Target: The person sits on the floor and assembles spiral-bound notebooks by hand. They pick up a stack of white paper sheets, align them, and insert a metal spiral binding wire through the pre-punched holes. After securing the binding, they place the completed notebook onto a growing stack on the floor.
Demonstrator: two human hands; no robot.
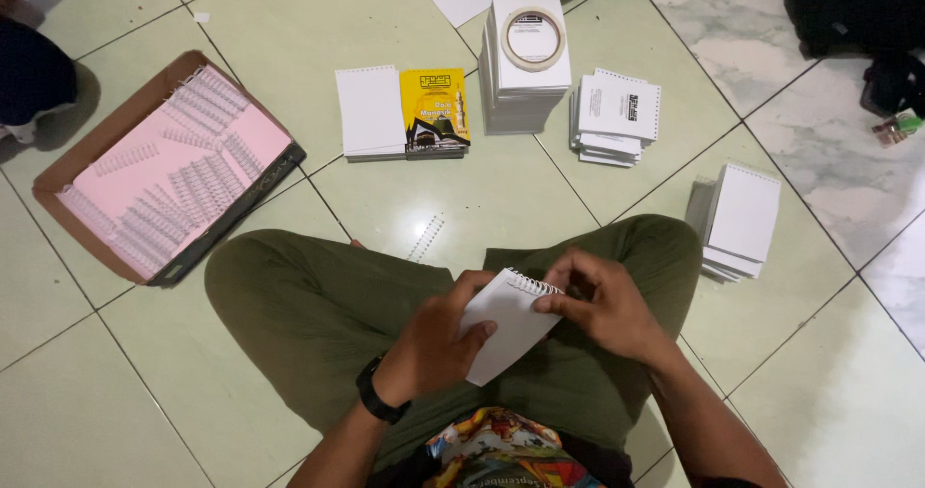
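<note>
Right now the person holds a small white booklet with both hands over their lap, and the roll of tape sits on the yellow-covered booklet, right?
Not quite. The head view shows the roll of tape on the tall white stack, not on the yellow-covered booklet. The rest holds: the left hand and right hand hold the small white booklet over the lap.

You are sitting cross-legged on a pale green tiled floor (125,392), and a cardboard box (164,165) of wire binding coils is lying open on it to your left. Ahead of you a yellow-covered booklet (436,110), a white pad (370,112) and stacks of punched white sheets (617,114) are resting on the tiles, the tallest stack (525,88) carrying a tape roll (533,38). A loose wire coil (425,237) is lying just before your knees, and another white stack (740,220) is sitting to your right.
</note>
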